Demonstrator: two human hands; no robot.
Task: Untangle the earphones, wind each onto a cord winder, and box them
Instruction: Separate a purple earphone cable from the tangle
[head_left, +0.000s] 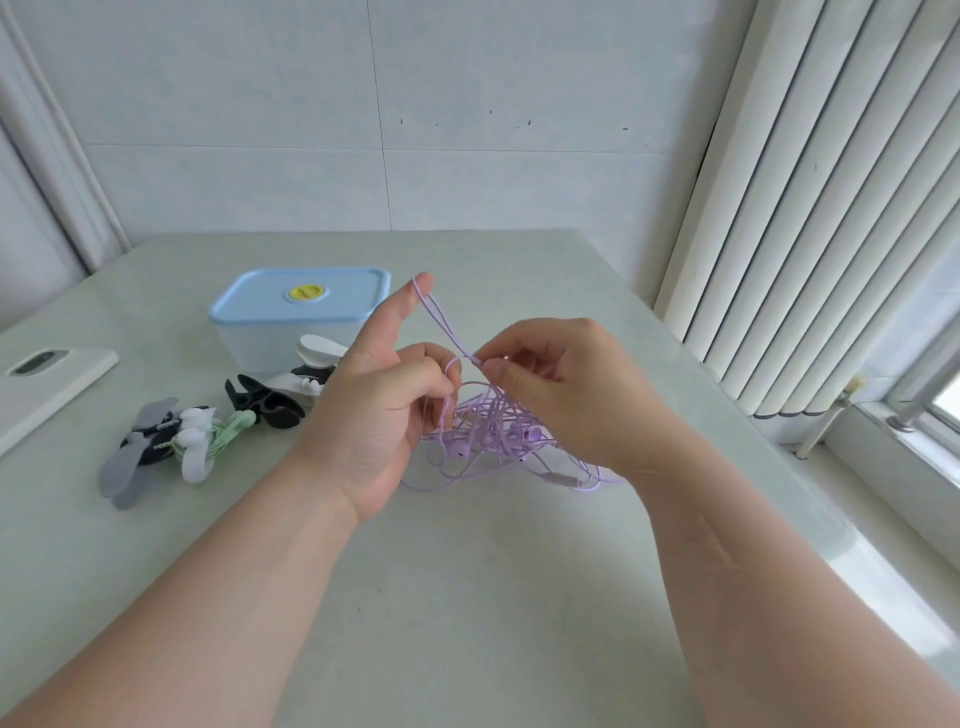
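Head view: the untangling step is proceeding on the purple earphones (488, 431), which are lying as a loose knot on the table (467, 571) between both hands, with the upper strands lifted. The left hand (374, 410) is holding its index finger (410, 301) straight, a cord loop hooked over the tip; its other fingers are curling round a lower strand. The right hand (561, 384) is pinching the cord at the crossing point, thumb and forefinger pressed together. The next move is probably calling for the pinched strand to be drawn out through the loop without tightening the knot. Already wound earphone sets (171, 441) are lying near the lidded storage box (296, 322), left of the tangle.
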